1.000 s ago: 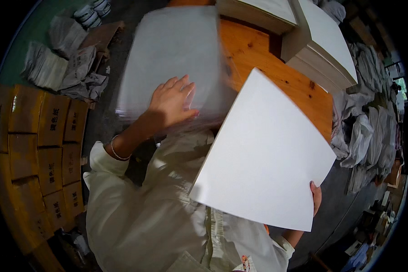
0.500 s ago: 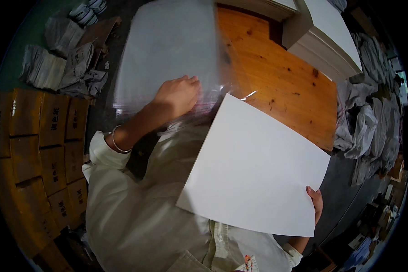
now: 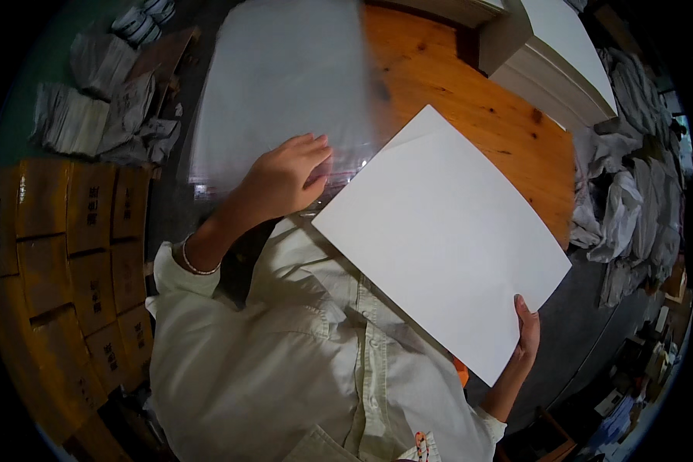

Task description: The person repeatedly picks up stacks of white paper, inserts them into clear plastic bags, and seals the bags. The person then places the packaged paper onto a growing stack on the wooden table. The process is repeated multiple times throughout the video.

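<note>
A stack of clear plastic bags (image 3: 285, 85) lies on the far left part of the wooden table. My left hand (image 3: 285, 175) rests at the bags' near edge, fingers stretched forward and thumb apart, with nothing visible in it. My right hand (image 3: 527, 327) grips a large white sheet of paper or board (image 3: 446, 239) by its lower right edge, thumb on top and fingers hidden underneath. The sheet is tilted in front of my body, its far corner over the table. A faint line crosses that corner; whether film covers it, I cannot tell.
Tall stacks of white sheets (image 3: 550, 77) stand at the table's (image 3: 470, 85) far right. Brown cartons (image 3: 92, 223) are piled to my left, with wrapped bundles (image 3: 73, 119) beyond them. Crumpled grey plastic (image 3: 620, 208) lies along the right side.
The white sheet has turned and shifted forward and up, its far corner now further over the table. My left hand has moved slightly left, and its closed fingers have opened out.
</note>
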`<control>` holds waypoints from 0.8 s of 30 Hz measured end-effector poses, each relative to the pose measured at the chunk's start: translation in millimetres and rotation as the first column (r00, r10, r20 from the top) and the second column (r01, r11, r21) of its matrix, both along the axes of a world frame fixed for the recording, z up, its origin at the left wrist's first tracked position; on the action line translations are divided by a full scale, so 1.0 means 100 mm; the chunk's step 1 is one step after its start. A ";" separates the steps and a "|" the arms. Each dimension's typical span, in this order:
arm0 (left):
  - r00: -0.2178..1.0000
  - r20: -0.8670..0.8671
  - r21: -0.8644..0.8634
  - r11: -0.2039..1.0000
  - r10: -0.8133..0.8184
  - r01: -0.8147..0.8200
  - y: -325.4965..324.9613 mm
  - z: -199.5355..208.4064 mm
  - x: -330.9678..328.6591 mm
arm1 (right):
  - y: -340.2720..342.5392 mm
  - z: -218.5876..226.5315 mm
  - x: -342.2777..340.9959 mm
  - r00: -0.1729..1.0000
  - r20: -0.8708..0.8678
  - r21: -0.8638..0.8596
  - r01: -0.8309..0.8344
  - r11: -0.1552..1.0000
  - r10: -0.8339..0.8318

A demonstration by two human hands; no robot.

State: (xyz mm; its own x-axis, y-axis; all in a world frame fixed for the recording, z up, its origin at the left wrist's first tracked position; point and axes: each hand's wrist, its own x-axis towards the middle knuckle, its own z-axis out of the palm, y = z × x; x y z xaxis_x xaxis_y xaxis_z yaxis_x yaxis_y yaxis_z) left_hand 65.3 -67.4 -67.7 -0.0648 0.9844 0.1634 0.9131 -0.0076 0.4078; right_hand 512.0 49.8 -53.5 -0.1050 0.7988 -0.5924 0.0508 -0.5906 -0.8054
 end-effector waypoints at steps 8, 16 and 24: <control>0.992 0.126 -0.031 0.999 0.012 -0.008 -0.26 -0.15 -0.06 | -0.11 -0.11 -0.08 0.993 -0.067 -0.172 0.087 0.981 -0.100; 0.993 -0.038 -0.124 0.986 0.111 -0.115 -0.07 0.01 0.11 | -0.10 -0.15 0.04 0.997 -0.022 -0.017 0.075 0.997 -0.075; 0.973 -0.176 -0.090 0.982 0.147 -0.165 -0.02 -0.06 0.18 | -0.11 -0.10 0.03 0.997 0.024 -0.056 0.080 0.995 -0.079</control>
